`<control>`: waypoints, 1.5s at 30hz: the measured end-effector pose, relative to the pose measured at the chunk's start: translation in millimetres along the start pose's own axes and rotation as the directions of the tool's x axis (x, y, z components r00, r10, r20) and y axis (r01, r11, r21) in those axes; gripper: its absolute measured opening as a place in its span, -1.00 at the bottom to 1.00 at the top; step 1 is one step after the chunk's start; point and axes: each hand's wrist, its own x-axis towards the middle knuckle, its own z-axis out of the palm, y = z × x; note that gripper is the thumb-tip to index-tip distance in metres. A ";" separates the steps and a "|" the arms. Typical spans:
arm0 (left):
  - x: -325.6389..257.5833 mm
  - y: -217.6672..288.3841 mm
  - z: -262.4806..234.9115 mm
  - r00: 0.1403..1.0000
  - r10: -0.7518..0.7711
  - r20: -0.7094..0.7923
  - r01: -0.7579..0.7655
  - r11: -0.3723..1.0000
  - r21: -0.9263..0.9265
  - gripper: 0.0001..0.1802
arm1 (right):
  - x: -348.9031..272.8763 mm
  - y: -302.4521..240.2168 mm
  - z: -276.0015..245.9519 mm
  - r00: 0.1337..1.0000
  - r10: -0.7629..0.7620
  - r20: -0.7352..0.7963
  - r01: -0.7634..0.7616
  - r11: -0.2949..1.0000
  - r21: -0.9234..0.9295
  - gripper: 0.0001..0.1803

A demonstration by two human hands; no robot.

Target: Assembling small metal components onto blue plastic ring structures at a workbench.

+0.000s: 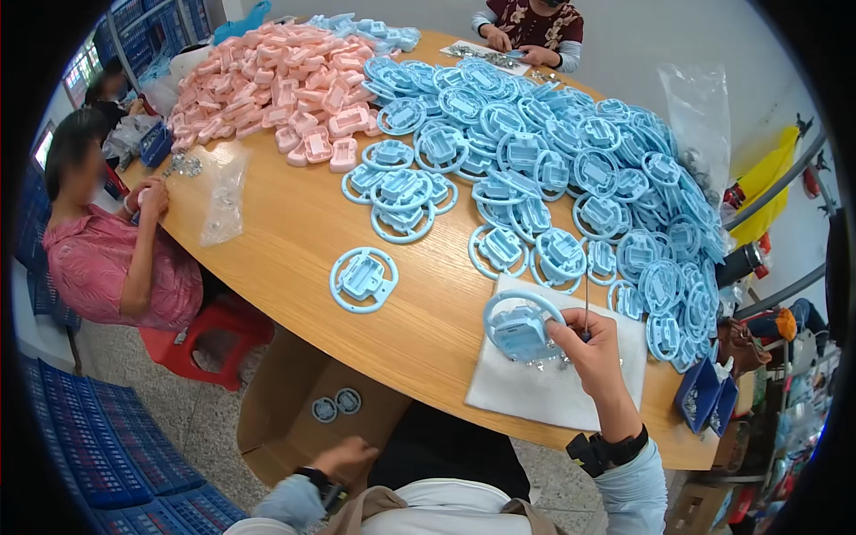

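My right hand (590, 349) is closed on a light blue plastic ring part (520, 328), tilted above a white foam mat (517, 397). A screwdriver (586, 335) is tucked in the same hand, its thin shaft pointing away from me. Small metal pieces lie on the mat under the ring part. Below the table edge, my left hand (346, 458) hangs over an open cardboard box (283, 419), fingers loosely apart with no object visible in them. Inside the box lie two small round pale parts (337, 407). A single blue ring part (363, 280) rests alone on the table.
A big heap of blue ring parts (526, 152) and a pile of pink plastic parts (267, 89) cover the far table (294, 218). Blue bins (704, 397) stand at the right edge. One person sits left on a red stool (209, 334); another works opposite. Blue crates (98, 446) stand lower left.
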 end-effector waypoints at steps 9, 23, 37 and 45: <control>-77.4 209.9 -262.0 0.696 0.428 -0.577 -0.471 0.878 0.083 -0.63 | -7.3 7.9 -8.4 0.999 0.040 -0.011 -0.038 0.990 0.137 -0.84; 53.6 295.3 -291.7 0.726 0.409 -0.553 0.050 0.771 0.635 -0.08 | -34.3 21.0 -22.5 0.997 0.053 -0.058 -0.041 0.982 0.184 -0.82; -85.6 164.5 -197.9 0.511 0.628 -0.587 0.004 0.681 0.733 -0.06 | 8.3 39.1 24.2 0.960 0.219 0.175 -0.274 0.865 0.419 -0.86; -22.7 190.7 -103.1 0.227 0.526 -0.820 0.056 0.833 0.550 -0.17 | 51.8 55.6 65.5 0.989 0.055 0.136 -0.067 0.994 0.086 -0.77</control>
